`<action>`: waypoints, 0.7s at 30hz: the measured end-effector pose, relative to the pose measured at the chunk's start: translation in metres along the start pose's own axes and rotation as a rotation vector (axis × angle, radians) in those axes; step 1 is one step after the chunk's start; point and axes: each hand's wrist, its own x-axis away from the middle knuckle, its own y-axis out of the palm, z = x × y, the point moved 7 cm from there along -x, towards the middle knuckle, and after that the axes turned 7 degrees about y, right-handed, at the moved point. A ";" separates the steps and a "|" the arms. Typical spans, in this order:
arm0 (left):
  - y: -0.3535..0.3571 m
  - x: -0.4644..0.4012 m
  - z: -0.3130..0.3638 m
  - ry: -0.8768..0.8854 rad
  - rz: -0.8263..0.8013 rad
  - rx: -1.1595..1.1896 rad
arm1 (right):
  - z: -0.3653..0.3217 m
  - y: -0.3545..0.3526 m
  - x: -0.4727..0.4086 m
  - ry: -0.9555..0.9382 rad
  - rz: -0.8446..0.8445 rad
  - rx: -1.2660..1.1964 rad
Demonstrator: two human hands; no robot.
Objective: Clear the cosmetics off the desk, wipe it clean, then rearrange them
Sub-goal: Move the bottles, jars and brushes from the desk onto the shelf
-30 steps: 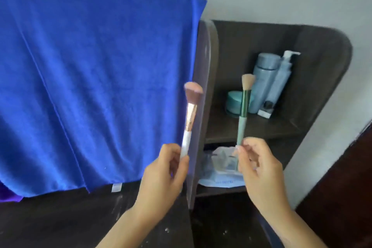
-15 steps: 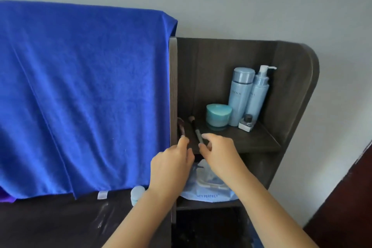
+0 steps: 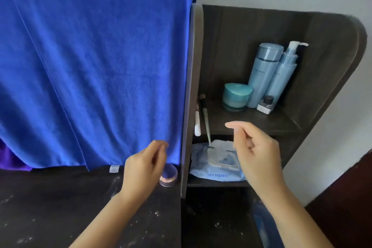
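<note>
Two makeup brushes lie side by side on the upper shelf (image 3: 261,125), at its left end: a white-handled brush (image 3: 197,125) and a green-handled brush (image 3: 205,119) whose handle tip overhangs the shelf edge. My left hand (image 3: 145,169) hovers in front of the blue towel, fingers loosely curled, holding nothing. My right hand (image 3: 255,153) hangs in front of the shelf edge, also empty, fingers relaxed. A teal jar (image 3: 236,96), two pale blue bottles (image 3: 263,74) and a small dark-capped bottle (image 3: 265,104) stand further right on the shelf.
A blue towel (image 3: 90,66) hangs over the desk's back panel. A small clear jar (image 3: 170,175) sits on the dark desk (image 3: 60,207) right behind my left hand. A pack of wipes (image 3: 213,163) lies on the lower shelf. The shelf's side panel (image 3: 193,86) divides desk from shelves.
Both hands held brushes upright, laid them on the upper shelf and let go. Now the hands have drawn back from the shelf, empty.
</note>
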 end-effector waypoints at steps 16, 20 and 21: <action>0.117 0.081 -0.240 -0.536 -0.485 0.101 | 0.178 0.297 0.129 0.589 -0.372 0.413; 0.138 0.071 -0.253 -0.513 -0.542 0.162 | 0.195 0.309 0.126 0.622 -0.333 0.409; 0.140 0.070 -0.254 -0.506 -0.559 0.162 | 0.194 0.308 0.125 0.615 -0.308 0.408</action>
